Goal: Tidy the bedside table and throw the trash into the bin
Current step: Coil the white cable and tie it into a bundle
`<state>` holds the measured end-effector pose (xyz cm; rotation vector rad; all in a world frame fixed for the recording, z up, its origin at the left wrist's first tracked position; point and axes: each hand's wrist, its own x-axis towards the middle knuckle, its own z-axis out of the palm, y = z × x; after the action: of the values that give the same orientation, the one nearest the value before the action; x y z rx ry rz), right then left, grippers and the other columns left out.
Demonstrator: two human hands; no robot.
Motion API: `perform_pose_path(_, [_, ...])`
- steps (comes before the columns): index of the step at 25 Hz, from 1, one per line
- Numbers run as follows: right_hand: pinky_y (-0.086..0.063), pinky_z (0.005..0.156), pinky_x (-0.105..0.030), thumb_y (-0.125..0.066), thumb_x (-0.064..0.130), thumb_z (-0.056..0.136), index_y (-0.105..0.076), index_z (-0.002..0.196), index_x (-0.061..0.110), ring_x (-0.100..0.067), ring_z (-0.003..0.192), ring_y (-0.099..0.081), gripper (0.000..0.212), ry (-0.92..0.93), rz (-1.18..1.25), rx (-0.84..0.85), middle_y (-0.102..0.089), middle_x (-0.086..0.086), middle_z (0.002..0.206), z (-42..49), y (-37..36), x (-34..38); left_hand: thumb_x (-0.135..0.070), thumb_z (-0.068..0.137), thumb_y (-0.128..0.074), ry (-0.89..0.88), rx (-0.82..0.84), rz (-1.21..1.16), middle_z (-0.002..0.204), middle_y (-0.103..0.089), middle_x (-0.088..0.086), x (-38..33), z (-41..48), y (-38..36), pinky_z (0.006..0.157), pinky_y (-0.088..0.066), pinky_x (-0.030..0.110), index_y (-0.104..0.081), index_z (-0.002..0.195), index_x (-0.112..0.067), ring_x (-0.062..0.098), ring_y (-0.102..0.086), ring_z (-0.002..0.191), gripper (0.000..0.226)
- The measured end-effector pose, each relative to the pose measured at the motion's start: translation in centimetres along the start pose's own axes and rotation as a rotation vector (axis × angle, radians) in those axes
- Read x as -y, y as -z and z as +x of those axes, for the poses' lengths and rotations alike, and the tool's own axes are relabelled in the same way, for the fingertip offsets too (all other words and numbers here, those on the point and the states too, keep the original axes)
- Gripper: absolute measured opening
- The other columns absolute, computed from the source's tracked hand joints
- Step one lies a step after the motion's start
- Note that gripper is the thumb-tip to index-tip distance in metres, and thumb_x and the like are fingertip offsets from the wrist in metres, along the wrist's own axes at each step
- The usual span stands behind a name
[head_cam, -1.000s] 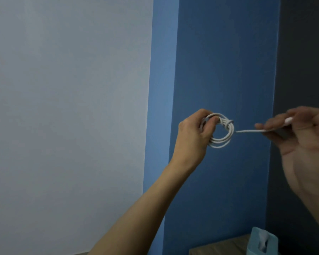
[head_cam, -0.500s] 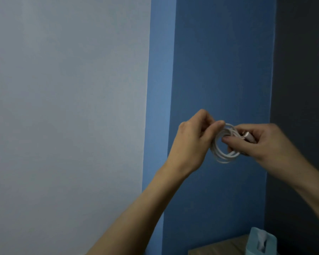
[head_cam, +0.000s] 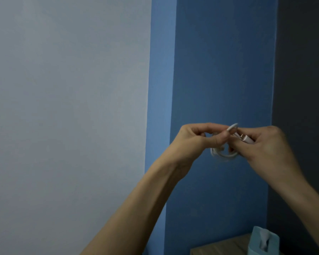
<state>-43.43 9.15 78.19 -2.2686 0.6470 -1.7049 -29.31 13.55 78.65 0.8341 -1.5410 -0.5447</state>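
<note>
Pinching thin white coiled cable (head_cam: 224, 155)

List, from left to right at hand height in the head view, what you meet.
Pale grey wall → left hand → coiled white cable → right hand → dark grey wall.

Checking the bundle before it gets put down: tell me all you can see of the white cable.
The white cable is thin and smooth, plastic by its look, wound into a small round coil of several turns. It is held in the air before the blue wall, between both hands. The left hand pinches a strand arching over the top; the right hand grips the coil's right side and the white plug end. Blur hides whether it is tied.
</note>
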Motion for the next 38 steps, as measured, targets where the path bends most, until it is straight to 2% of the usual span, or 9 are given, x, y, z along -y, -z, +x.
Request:
perform_pose_path(4, [-0.020, 0.040, -0.021, -0.068, 0.033, 0.077, -0.067, 0.051, 0.016, -0.009, 0.043, -0.027, 0.031, -0.002, 0.083, 0.026, -0.036, -0.010, 0.046, 0.4, 0.3, -0.1, 0.000, 0.083, -0.067, -0.052, -0.081, -0.038, 0.075, -0.066, 0.007, 0.8, 0.2, -0.1, 0.068, -0.049, 0.021, -0.071, 0.082, -0.011, 0.013, -0.059, 0.070, 0.011])
perform_pose_path(9, [-0.034, 0.051, -0.021, -0.065, 0.071, 0.046, -0.076, 0.076, 0.017, -0.017, 0.056, -0.039, 0.063, -0.067, 0.350, 0.156, -0.053, -0.018, 0.065, 0.5, 1.2, -0.7, -0.001, 0.074, -0.076, -0.230, -0.206, 0.245, 0.075, -0.066, 0.002, 0.6, 0.2, 0.2, 0.071, -0.050, 0.021, -0.074, 0.080, -0.007, 0.008, -0.061, 0.074, 0.009])
perform_pose_path(13, [-0.039, 0.054, -0.021, -0.064, 0.041, 0.072, -0.077, 0.071, 0.031, -0.012, 0.053, -0.042, 0.016, -0.072, 0.386, 0.098, -0.060, -0.023, 0.066, 0.5, 0.6, 0.1, -0.009, 0.075, -0.072, -0.251, -0.387, 0.403, 0.077, -0.053, -0.003, 0.7, -0.2, -1.2, 0.059, -0.039, 0.014, -0.053, 0.082, -0.019, 0.003, -0.049, 0.068, 0.023])
perform_pose_path(15, [-0.042, 0.052, -0.014, -0.062, 0.022, 0.082, -0.076, 0.067, 0.026, -0.006, 0.051, -0.046, 0.021, -0.057, 0.394, 0.050, -0.063, -0.016, 0.066, 0.7, 0.3, 0.1, -0.017, 0.079, -0.066, -0.167, -0.403, 0.442, 0.067, -0.050, -0.001, 0.7, 0.1, -1.3, 0.055, -0.046, 0.025, -0.041, 0.095, -0.019, 0.010, -0.047, 0.056, 0.030])
perform_pose_path(17, [-0.043, 0.052, -0.011, -0.060, 0.018, 0.084, -0.075, 0.066, 0.022, -0.008, 0.053, -0.048, 0.023, -0.030, 0.370, 0.041, -0.063, -0.020, 0.065, 0.6, 0.2, 0.1, -0.016, 0.087, -0.058, -0.052, -0.281, 0.365, 0.064, -0.057, 0.004, 0.3, 0.2, -1.2, 0.054, -0.055, 0.036, -0.043, 0.099, -0.018, 0.016, -0.054, 0.051, 0.019])
perform_pose_path(20, [-0.046, 0.056, -0.012, -0.060, 0.022, 0.082, -0.076, 0.071, 0.030, -0.010, 0.060, -0.054, 0.022, -0.009, 0.369, 0.076, -0.067, -0.023, 0.071, 0.4, 0.1, 0.0, -0.002, 0.091, -0.053, 0.094, -0.092, -0.027, 0.068, -0.062, 0.006, -0.2, 0.2, -0.7, 0.055, -0.057, 0.027, -0.057, 0.096, -0.011, 0.010, -0.061, 0.056, 0.012])
perform_pose_path(24, [-0.046, 0.059, -0.017, -0.059, 0.031, 0.078, -0.074, 0.068, 0.028, -0.013, 0.062, -0.054, 0.018, 0.012, 0.328, 0.072, -0.067, -0.017, 0.068, 0.3, -0.1, -0.5, -0.014, 0.086, -0.054, 0.184, -0.014, -0.270, 0.085, -0.067, 0.006, -0.2, -0.1, 0.4, 0.077, -0.052, 0.031, -0.068, 0.093, -0.009, 0.017, -0.064, 0.086, 0.016])
perform_pose_path(31, [-0.035, 0.049, -0.020, -0.058, 0.055, 0.069, -0.076, 0.071, 0.025, -0.017, 0.053, -0.040, 0.036, -0.002, 0.316, 0.195, -0.056, -0.019, 0.057, 0.3, -0.9, -1.2, 0.001, 0.088, -0.061, 0.195, -0.264, -0.361, 0.071, -0.063, 0.009, 0.7, 0.2, 1.2, 0.055, -0.055, 0.019, -0.061, 0.080, -0.010, 0.013, -0.062, 0.054, 0.013])
perform_pose_path(38, [-0.026, 0.048, -0.022, -0.056, 0.075, 0.061, -0.074, 0.079, 0.027, -0.015, 0.051, -0.032, 0.055, 0.037, 0.220, 0.352, -0.044, -0.006, 0.052, -0.3, -0.7, -1.6, 0.006, 0.087, -0.060, -0.105, -0.510, -0.148, 0.054, -0.069, -0.001, 1.5, 0.1, 2.9, 0.056, -0.050, 0.017, -0.057, 0.079, -0.012, 0.008, -0.058, 0.048, 0.020])
